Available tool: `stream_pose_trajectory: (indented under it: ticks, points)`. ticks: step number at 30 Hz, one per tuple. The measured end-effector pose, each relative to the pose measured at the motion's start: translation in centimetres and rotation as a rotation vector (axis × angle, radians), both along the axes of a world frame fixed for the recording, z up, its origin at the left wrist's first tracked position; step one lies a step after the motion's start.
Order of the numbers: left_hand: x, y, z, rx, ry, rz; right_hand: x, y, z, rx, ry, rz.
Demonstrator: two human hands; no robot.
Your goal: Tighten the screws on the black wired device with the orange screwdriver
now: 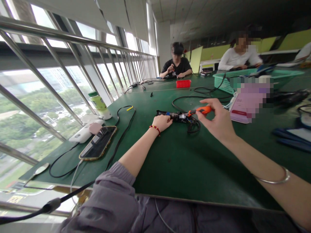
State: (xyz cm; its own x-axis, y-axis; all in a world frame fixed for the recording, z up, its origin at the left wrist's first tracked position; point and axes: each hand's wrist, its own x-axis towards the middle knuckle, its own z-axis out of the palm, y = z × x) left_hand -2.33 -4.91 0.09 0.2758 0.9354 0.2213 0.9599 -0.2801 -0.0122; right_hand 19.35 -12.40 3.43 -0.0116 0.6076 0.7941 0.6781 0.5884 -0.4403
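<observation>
On the green table (155, 168) lies a black device (178, 117) with exposed inner parts and a coiled black cable at its right end. My left hand (162, 123), with a red bracelet at the wrist, is closed around the device's left part and rests on the table. My right hand (216, 119) pinches the handle of an orange and black screwdriver (203, 110) between thumb and fingers. The screwdriver's thin shaft points left, its tip at the open middle of the device; the exact contact spot is too small to tell.
At the left are a phone (99, 143), a white power bank (84, 132), a bottle (99, 106) and cables. Ahead sits a red tray (183, 84); at the right, a pink package (247, 103) and green basket (220, 82). Two people sit across the table.
</observation>
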Motion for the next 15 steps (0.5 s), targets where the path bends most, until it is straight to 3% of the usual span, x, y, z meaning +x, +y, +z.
stream_pose_trajectory:
  ticks: [3, 9, 15]
  points:
    - [0.09, -0.1, 0.07, 0.006, 0.02, -0.011, 0.01, -0.02, 0.04, 0.036, 0.01, 0.012]
    - [0.11, -0.11, 0.03, 0.005, 0.017, 0.001, -0.06, -0.13, 0.01, -0.111, 0.0, -0.014]
    - [0.13, -0.18, 0.16, -0.012, 0.013, -0.01, -0.03, -0.14, 0.0, 0.029, 0.018, 0.013]
